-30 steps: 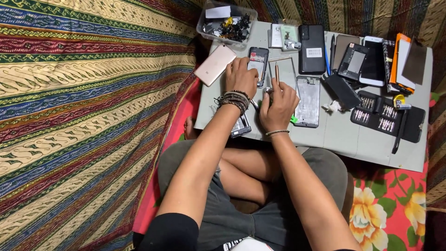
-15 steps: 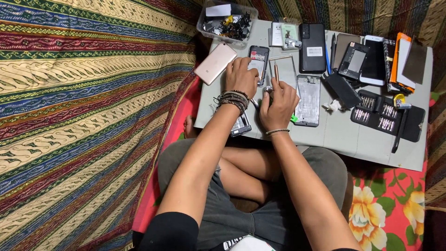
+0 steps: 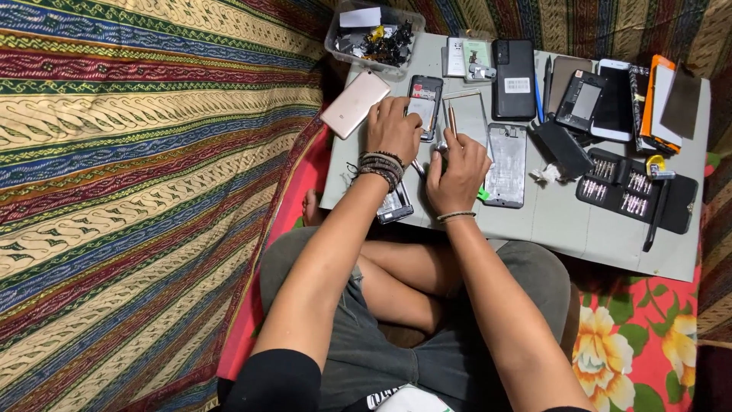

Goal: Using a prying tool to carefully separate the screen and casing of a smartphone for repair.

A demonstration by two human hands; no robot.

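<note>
Striped patterned cloth surrounds a low grey table [image 3: 579,229] seen from the head camera. On it, the left hand [image 3: 393,130] rests with fingers curled on an opened phone [image 3: 424,103]. Just beside it, the right hand [image 3: 460,168] pinches a thin copper-coloured tool [image 3: 451,120], held upright. A screwdriver kit [image 3: 637,194] lies well apart to the right.

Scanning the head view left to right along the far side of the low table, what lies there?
Rose-gold phone, left hand on an opened phone, right hand holding a thin tool, silver phone frame, black phone, opened black phone shell, orange-edged phone, all on the grey table.
</note>
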